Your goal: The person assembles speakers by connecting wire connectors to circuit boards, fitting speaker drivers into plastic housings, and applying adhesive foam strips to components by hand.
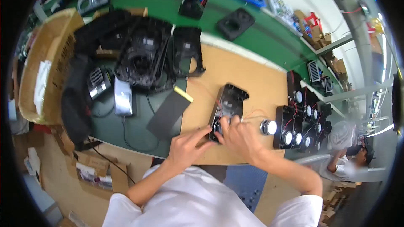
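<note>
On the tan board (248,69) lies a black plastic speaker housing (230,103), open side up. A small round speaker (217,126) sits at its near end, partly hidden by fingers. My right hand (240,138) has its fingers bent down on that speaker. My left hand (187,148) grips the housing's near left corner between thumb and forefinger. Just right of the housing lies a loose round speaker (268,127) with a white face, and thin reddish wires run toward it.
Several black housings with white-faced speakers (288,137) stand at the right. Black plastic shells (145,54) pile up at the left, near a cardboard box (46,67). A dark flat pad (168,115) and a corded silver device (123,96) lie nearer. Another person (347,164) sits far right.
</note>
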Motion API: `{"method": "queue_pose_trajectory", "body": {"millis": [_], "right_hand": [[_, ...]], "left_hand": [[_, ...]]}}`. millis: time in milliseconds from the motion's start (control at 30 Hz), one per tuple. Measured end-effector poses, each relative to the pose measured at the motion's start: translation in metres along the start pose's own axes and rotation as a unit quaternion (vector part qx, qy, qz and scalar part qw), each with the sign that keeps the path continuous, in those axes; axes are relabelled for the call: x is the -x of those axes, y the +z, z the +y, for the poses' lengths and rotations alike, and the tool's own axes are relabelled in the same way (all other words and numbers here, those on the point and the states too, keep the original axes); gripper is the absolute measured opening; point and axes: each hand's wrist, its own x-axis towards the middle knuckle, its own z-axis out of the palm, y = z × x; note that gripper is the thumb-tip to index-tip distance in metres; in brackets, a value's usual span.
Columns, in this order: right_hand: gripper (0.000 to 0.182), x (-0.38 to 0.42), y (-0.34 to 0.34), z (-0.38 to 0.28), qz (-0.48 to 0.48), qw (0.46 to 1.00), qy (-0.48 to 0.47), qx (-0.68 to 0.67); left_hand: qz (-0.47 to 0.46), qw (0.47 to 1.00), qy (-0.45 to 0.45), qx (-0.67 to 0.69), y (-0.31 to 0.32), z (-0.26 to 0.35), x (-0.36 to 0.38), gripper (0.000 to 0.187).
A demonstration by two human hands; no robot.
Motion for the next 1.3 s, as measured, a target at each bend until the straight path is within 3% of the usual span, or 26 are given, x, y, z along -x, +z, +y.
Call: {"method": "queue_pose_trajectory", "body": {"millis": [100,233,300,367,467,500,533,567,633,700,733,767,833,933,967,1033,1167,1300], "right_hand": [[0.054,0.026,0.009,-0.003,0.031,0.996,0.048,-0.075],[0.064,0.035,-0.020,0.013,0.058,0.976,0.127,-0.168],[0.066,0.021,-0.035,0.024,0.073,0.963,0.162,-0.203],[0.064,0.006,-0.026,0.031,0.214,0.929,0.185,-0.236],[0.048,-0.027,-0.003,0.034,0.189,0.920,0.209,-0.272],[0.041,-0.035,0.005,0.035,0.159,0.928,0.204,-0.269],[0.041,-0.042,0.013,0.034,0.163,0.925,0.206,-0.274],[0.033,-0.047,0.022,0.033,0.193,0.929,0.180,-0.260],[0.027,-0.051,0.025,0.033,0.227,0.930,0.154,-0.245],[0.020,-0.042,0.017,0.033,0.295,0.848,0.159,-0.411],[0.015,-0.032,0.007,0.037,0.276,0.817,0.161,-0.479],[0.015,-0.023,0.001,0.040,0.279,0.817,0.172,-0.474],[0.012,-0.004,-0.006,0.036,0.279,0.659,0.163,-0.679],[0.013,0.024,-0.019,0.035,0.262,0.601,0.173,-0.735],[0.013,0.031,-0.020,0.035,0.264,0.595,0.186,-0.736],[0.013,0.038,-0.019,0.033,0.276,0.499,0.152,-0.807],[0.014,0.050,-0.007,0.036,0.292,0.423,0.156,-0.843],[0.012,0.052,0.005,0.032,0.305,0.396,0.144,-0.854]], "left_hand": [[-0.121,0.991,-0.055,0.025,-0.010,0.013,-0.006,0.047],[-0.226,0.973,-0.023,0.047,-0.013,0.024,-0.022,0.051],[-0.216,0.972,-0.071,0.064,-0.019,0.037,-0.033,0.051],[-0.202,0.976,-0.073,0.035,-0.029,0.033,-0.056,0.051],[-0.150,0.982,-0.100,-0.059,-0.046,0.044,-0.125,0.048],[-0.112,0.984,0.000,-0.141,-0.045,0.029,-0.152,0.050],[-0.114,0.978,-0.015,-0.172,-0.046,0.041,-0.185,0.045],[-0.063,0.978,0.027,-0.195,-0.038,0.020,-0.212,0.045],[-0.013,0.942,0.014,-0.335,-0.019,-0.024,-0.266,0.045],[0.005,0.918,-0.018,-0.396,-0.003,-0.076,-0.315,0.059],[-0.008,0.902,-0.074,-0.426,0.005,-0.089,-0.331,0.066],[-0.009,0.883,-0.117,-0.455,0.015,-0.107,-0.345,0.073],[-0.047,0.870,-0.181,-0.455,0.026,-0.118,-0.362,0.078],[-0.006,0.885,-0.165,-0.436,0.038,-0.143,-0.375,0.070],[-0.011,0.894,-0.154,-0.420,0.036,-0.135,-0.375,0.068],[0.008,0.908,-0.093,-0.408,0.032,-0.116,-0.368,0.067],[0.017,0.931,-0.014,-0.364,0.015,-0.027,-0.314,0.062],[-0.010,0.950,-0.062,-0.307,-0.017,0.078,-0.202,0.048]]}}
